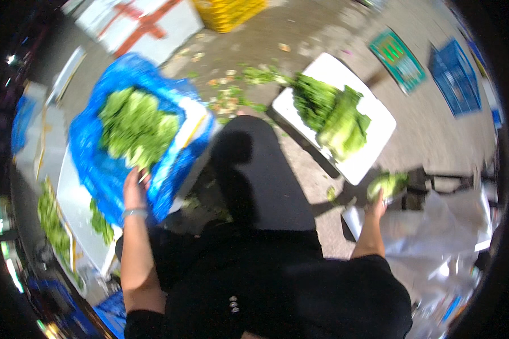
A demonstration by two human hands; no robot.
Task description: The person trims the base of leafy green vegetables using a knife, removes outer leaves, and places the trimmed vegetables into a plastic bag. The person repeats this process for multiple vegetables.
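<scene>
My left hand (pixel 136 188) reaches over the near edge of a box lined with a blue plastic bag (pixel 87 140), its fingers at the stem end of a head of leafy lettuce (pixel 140 127). Blur hides whether those fingers are closed on it. Off to the right, my right hand (pixel 378 205) holds a pale green leafy vegetable (pixel 386 186) beside clear plastic sheeting (pixel 432 224). Between the hands and farther forward, a white board or lid (pixel 377 123) bears a darker leafy head (pixel 314 99) and a paler one (pixel 343 131), lying side by side.
Trimmed leaf scraps (pixel 229 95) litter the floor ahead. A white foam box with orange tape (pixel 140 25) and a yellow crate (pixel 229 12) stand beyond. A green digital scale (pixel 398 59) and a blue basket (pixel 456 78) are far right. More greens (pixel 53 216) lie at left.
</scene>
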